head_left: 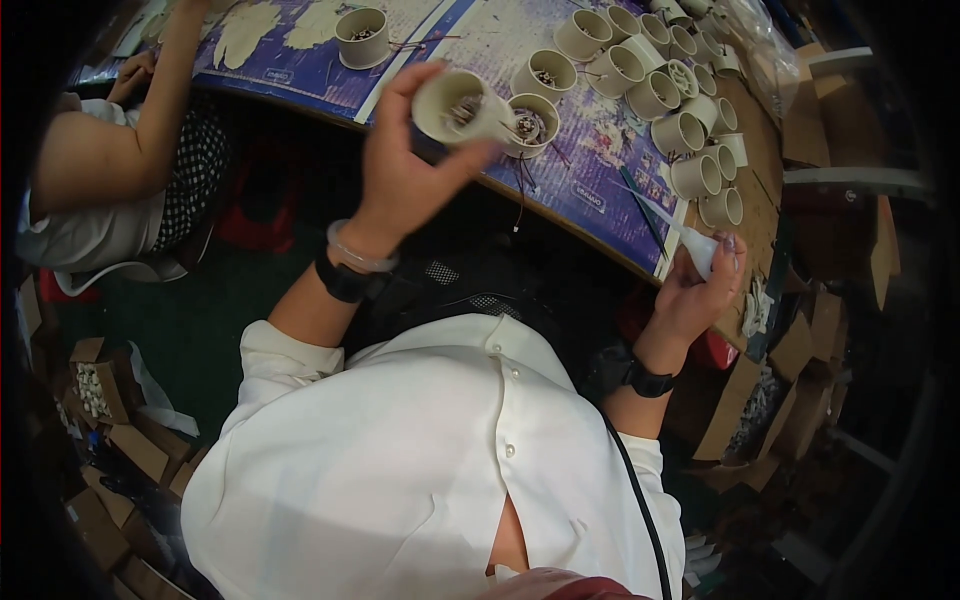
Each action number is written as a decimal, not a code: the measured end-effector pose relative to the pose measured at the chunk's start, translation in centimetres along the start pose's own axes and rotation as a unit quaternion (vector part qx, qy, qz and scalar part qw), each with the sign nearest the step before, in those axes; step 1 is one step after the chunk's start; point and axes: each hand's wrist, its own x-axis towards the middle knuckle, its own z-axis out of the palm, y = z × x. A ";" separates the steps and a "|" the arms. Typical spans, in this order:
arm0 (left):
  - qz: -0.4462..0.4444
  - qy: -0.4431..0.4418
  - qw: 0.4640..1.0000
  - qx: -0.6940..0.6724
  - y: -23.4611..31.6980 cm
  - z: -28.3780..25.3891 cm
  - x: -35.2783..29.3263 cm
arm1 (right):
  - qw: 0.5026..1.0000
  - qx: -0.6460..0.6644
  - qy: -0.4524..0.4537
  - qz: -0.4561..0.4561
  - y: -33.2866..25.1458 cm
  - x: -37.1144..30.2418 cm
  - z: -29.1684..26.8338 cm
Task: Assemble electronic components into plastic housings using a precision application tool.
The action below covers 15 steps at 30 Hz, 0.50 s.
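Observation:
My left hand is closed around a cream cup-shaped housing, lifted over the table's near edge and tilted so its open end shows. Motion smears it, and the parts inside are hard to make out. Just right of it, a similar housing with wires stands at the edge, one thin wire hanging over the side. At the right, my right hand grips a small white squeeze bottle with a long thin nozzle pointing up and left. Beside that nozzle, a dark pen-like tool lies on the table.
Many more housings crowd the table's far right, some lying on their sides. One wired housing stands farther left on the purple-printed table cover. A co-worker's arm is at the left. Open cardboard boxes surround the floor area.

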 end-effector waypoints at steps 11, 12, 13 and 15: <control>0.064 0.059 0.928 0.362 -3.0 -5.5 2.7 | 0.999 0.019 0.028 0.039 0.3 0.4 -0.2; 0.123 0.079 0.889 0.433 -2.9 -5.2 2.6 | 0.999 0.020 0.029 0.038 0.4 0.4 -0.3; 0.124 0.079 0.890 0.433 -2.7 -4.9 2.6 | 0.999 0.023 0.015 0.038 0.5 0.3 -0.4; 0.206 0.072 0.877 0.428 -1.6 -3.7 2.4 | 0.999 0.030 -0.012 0.038 0.7 0.3 -0.7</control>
